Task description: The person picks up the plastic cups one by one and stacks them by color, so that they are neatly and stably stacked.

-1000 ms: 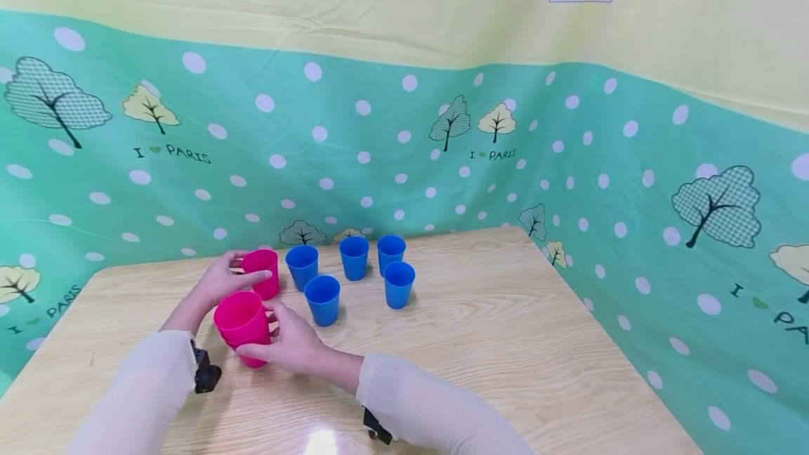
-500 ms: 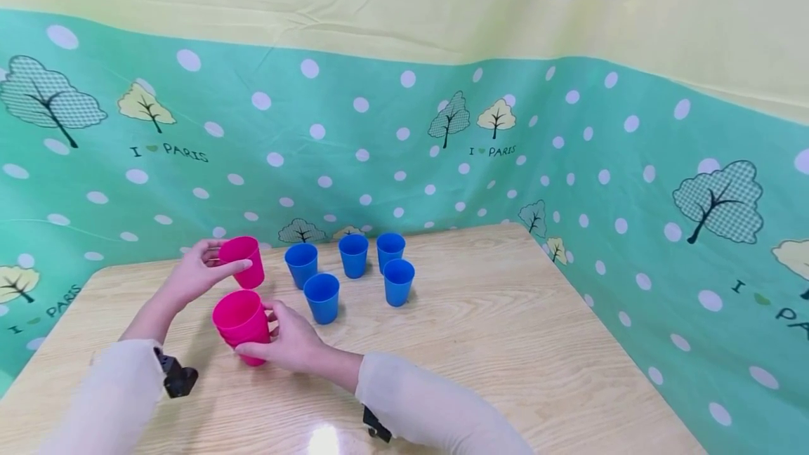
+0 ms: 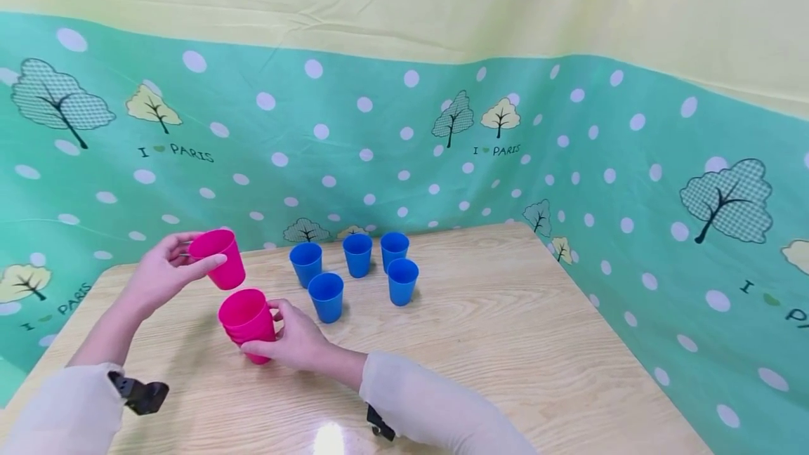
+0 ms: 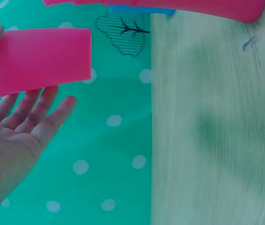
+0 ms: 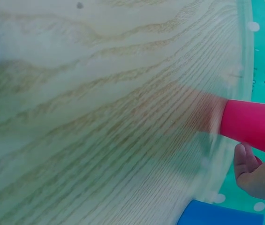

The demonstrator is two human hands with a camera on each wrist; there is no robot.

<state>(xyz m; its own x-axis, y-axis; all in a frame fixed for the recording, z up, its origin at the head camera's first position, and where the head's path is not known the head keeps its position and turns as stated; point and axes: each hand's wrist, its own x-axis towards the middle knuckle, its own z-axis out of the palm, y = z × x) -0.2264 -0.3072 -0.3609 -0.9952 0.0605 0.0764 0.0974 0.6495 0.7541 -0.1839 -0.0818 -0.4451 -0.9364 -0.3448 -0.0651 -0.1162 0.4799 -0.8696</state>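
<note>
My left hand (image 3: 161,269) grips a single pink cup (image 3: 221,262) between thumb and fingers. This cup is raised over the far left of the table, its base leaning to the right. In the left wrist view the fingers (image 4: 38,110) lie along the cup's side. My right hand (image 3: 297,339) holds a stack of nested pink cups (image 3: 249,328) by its right side, thumb in front. The stack is roughly upright, mouth up, nearer to me than the lifted cup. In the right wrist view its lower part (image 5: 252,124) meets or nearly meets the table.
Several blue cups stand mouth up right of the pink ones: a front one (image 3: 326,298), a left rear one (image 3: 306,265), and others, including a rightmost one (image 3: 402,283). The wooden table (image 3: 505,343) ends at a green dotted cloth (image 3: 379,118) behind and right.
My left hand has carried the single pink cup leftward and up, away from the blue cups, tilting it. My right hand and the stack have stayed nearly still. The blue cups have not moved.
</note>
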